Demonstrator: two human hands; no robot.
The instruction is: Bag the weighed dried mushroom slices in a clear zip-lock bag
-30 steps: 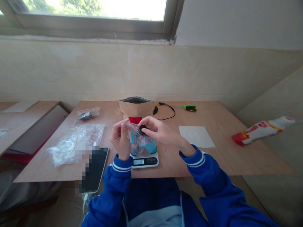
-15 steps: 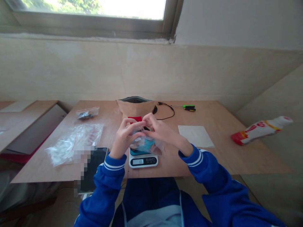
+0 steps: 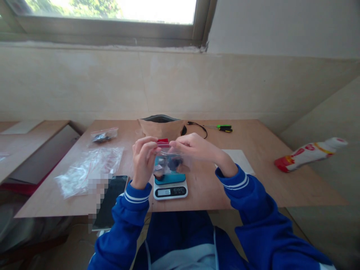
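Note:
A small clear zip bag (image 3: 168, 164) with dark bits inside hangs between my hands, just above a small kitchen scale (image 3: 170, 186) with a teal pan and a white base. My left hand (image 3: 144, 159) pinches the bag's top edge at its left end. My right hand (image 3: 194, 147) pinches the same top edge at its right end. Both hands are closed on the bag. Behind them stands an open brown paper pouch (image 3: 161, 127) with a red label.
A heap of empty clear zip bags (image 3: 90, 168) and a filled one (image 3: 103, 135) lie at the left. A phone (image 3: 111, 200) overhangs the table's (image 3: 267, 183) front edge. A white sheet (image 3: 239, 159), a black cable (image 3: 198, 129), a green tool (image 3: 225, 128) and a red-white packet (image 3: 309, 153) lie right.
Both hands have lifted the bag and moved to its top edge, left end and right end. The right fingers, which were inside the bag's mouth a second ago, are now outside, pinching it.

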